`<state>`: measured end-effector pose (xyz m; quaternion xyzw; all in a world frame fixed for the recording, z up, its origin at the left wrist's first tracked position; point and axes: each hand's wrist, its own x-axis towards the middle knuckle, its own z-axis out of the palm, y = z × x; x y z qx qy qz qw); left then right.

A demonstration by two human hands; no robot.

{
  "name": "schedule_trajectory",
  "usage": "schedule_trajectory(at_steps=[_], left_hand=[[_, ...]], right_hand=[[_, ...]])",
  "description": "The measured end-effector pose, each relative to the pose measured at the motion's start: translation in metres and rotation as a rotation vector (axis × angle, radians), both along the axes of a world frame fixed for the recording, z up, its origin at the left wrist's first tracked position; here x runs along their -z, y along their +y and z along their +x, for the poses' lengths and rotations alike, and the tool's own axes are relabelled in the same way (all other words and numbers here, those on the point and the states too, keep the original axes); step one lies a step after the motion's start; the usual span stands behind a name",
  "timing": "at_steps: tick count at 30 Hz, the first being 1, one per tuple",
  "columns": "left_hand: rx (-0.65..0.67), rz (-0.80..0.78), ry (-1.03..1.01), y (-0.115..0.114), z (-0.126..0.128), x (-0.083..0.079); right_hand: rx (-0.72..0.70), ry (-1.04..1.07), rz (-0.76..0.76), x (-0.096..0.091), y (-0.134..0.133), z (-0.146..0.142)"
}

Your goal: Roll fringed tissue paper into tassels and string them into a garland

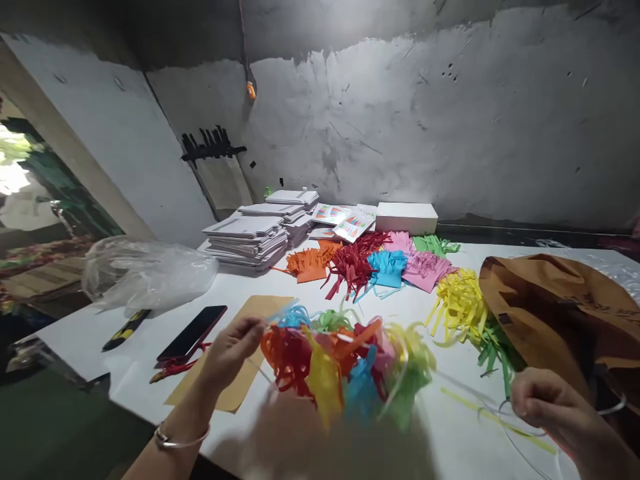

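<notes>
A multicoloured paper tassel garland (pixel 350 367) hangs in mid-air above the table, its lower fringes smeared by motion. My left hand (pixel 235 350) is closed in a pinch at the garland's left end, next to the blue and orange strips. Off to the right, my right hand (pixel 545 403) is curled closed around a thin white string (pixel 507 427), which runs toward the garland and also trails below. A yellow paper strip (pixel 495 420) lies on the table beside that hand. Fringed bundles in orange (pixel 307 263), dark red (pixel 353 263), blue (pixel 387 267) and yellow (pixel 460 303) lie behind.
Stacked white packets (pixel 245 240) and a white box (pixel 406 217) stand near the wall. A plastic bag (pixel 150 270), a cutter knife (pixel 126 330), a phone (pixel 193 333), red-handled scissors (pixel 175 370) and a brown paper sheet (pixel 240 393) are at left. A brown bag (pixel 560 300) lies right.
</notes>
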<state>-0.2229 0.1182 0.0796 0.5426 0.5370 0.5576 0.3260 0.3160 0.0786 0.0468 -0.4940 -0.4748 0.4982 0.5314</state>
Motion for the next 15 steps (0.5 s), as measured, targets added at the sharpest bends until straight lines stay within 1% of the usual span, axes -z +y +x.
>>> schedule_trajectory(at_steps=[1,4,6,8,10,13,14,15], left_hand=[[0.001,0.002,0.003,-0.002,0.001,-0.001],[-0.026,0.034,-0.003,-0.004,0.005,-0.008],[-0.041,0.063,-0.012,-0.003,0.007,-0.015],[-0.048,0.085,-0.012,-0.002,0.009,-0.019],[-0.049,0.093,0.000,-0.001,0.010,-0.021],[-0.034,0.069,0.043,0.000,0.012,-0.021],[-0.027,0.059,0.060,0.000,0.013,-0.020],[-0.022,0.051,0.076,0.000,0.014,-0.019]], right_hand=[[0.013,0.050,-0.003,0.000,0.000,0.003],[0.174,0.188,0.018,-0.003,0.006,0.008],[0.180,0.210,0.030,-0.005,0.009,0.006],[0.198,0.250,0.072,-0.005,0.006,0.004],[0.205,0.194,0.096,-0.004,-0.001,0.003],[0.124,-0.032,0.071,-0.002,-0.012,0.006],[0.137,-0.050,0.071,-0.002,-0.014,0.008],[0.185,-0.018,0.082,-0.002,-0.016,0.010]])
